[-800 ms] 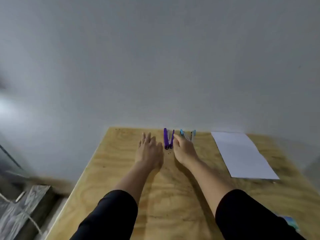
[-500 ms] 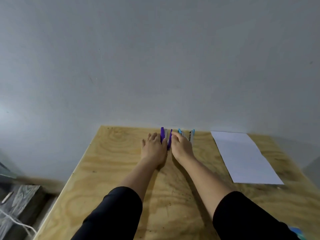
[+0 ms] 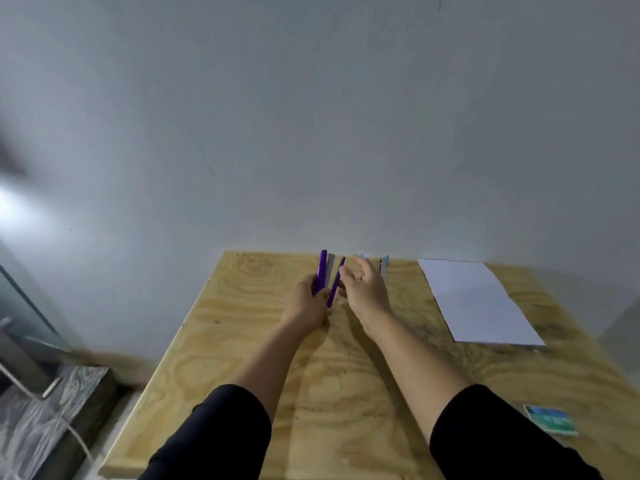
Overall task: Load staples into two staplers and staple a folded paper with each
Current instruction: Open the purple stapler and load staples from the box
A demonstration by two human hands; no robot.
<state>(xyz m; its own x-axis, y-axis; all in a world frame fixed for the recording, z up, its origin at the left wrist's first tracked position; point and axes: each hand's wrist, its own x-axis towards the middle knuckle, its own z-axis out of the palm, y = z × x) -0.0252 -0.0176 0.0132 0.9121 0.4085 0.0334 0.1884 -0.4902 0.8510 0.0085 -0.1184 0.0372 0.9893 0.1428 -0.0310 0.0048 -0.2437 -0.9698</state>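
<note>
My left hand (image 3: 306, 304) clasping the opened purple stapler (image 3: 327, 277), my right hand (image 3: 363, 289) loose-fingered just beside it, blue stapler (image 3: 383, 265) behind

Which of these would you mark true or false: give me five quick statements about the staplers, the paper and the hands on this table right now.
1. The left hand holds the purple stapler. True.
2. The purple stapler is shut flat. False: it is opened into a V.
3. The white paper lies to the right of the hands. True.
4. The right hand rests on the paper. False: it is at the purple stapler.
5. The blue stapler stands behind the right hand. True.
</note>
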